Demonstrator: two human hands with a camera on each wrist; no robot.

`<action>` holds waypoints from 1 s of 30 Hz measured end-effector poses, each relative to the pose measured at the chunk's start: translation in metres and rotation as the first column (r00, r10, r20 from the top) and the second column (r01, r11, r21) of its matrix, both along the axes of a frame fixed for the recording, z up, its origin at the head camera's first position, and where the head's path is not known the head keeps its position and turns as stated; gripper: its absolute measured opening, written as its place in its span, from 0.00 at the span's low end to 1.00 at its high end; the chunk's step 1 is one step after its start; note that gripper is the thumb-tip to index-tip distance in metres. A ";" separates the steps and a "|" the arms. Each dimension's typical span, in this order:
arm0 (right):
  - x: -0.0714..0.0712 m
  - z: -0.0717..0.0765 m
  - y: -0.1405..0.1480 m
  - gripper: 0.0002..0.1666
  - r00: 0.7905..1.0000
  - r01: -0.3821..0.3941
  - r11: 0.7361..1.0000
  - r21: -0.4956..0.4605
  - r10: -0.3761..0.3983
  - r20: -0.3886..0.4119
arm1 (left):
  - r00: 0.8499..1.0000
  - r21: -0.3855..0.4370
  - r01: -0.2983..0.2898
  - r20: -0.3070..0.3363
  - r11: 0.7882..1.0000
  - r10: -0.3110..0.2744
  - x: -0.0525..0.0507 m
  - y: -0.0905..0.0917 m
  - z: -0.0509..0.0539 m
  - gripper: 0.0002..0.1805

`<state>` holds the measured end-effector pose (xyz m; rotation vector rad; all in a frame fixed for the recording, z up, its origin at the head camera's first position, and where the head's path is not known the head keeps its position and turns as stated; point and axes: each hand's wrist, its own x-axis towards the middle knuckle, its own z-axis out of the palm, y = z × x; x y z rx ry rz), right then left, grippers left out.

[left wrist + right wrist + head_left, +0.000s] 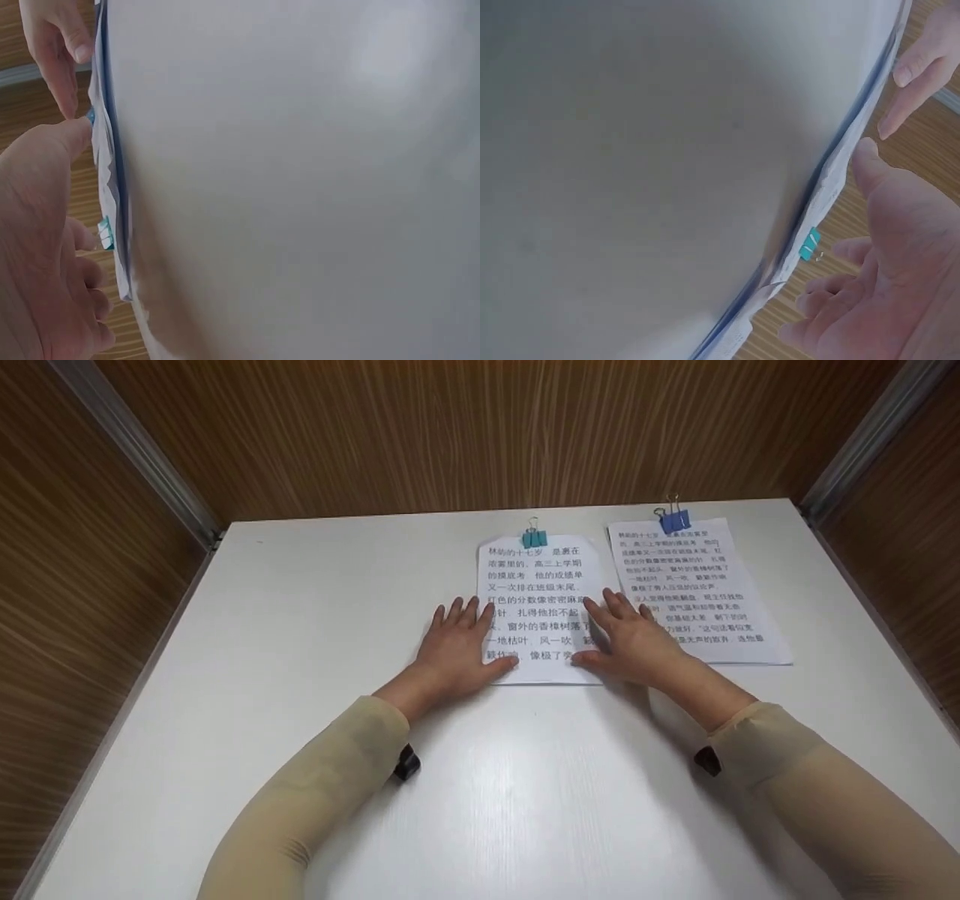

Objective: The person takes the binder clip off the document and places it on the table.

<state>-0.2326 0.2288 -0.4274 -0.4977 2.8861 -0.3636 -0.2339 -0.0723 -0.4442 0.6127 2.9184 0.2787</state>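
A stack of printed paper (536, 585) lies on the white table, with a teal binder clip (535, 538) at its top edge. My left hand (457, 649) rests along the stack's left side, fingers spread and thumb over the lower left corner. On the opposite side my right hand (637, 637) touches the right edge, its thumb over the lower right part. In the right wrist view the teal clip (809, 244) shows beyond the fingers. To the right lies a second stack of printed paper (705, 592) with a blue binder clip (675, 520), partly covered by my right hand.
The white table (262, 660) reaches back to a wood-grain panel (487, 435). Similar panels with metal corner strips (135, 442) stand at the left and right. Both clips' wire handles stick out past the papers' top edges.
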 end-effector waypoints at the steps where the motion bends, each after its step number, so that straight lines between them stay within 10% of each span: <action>1: -0.001 -0.001 0.001 0.61 1.000 0.000 1.000 -0.003 0.000 0.005 | 1.000 0.002 0.001 0.004 1.000 -0.001 -0.001 0.000 0.000 0.56; 30: -0.007 -0.004 -0.003 0.53 0.994 -0.078 0.996 0.038 0.075 0.075 | 0.992 -0.044 0.042 0.123 0.998 -0.036 -0.012 0.004 0.003 0.58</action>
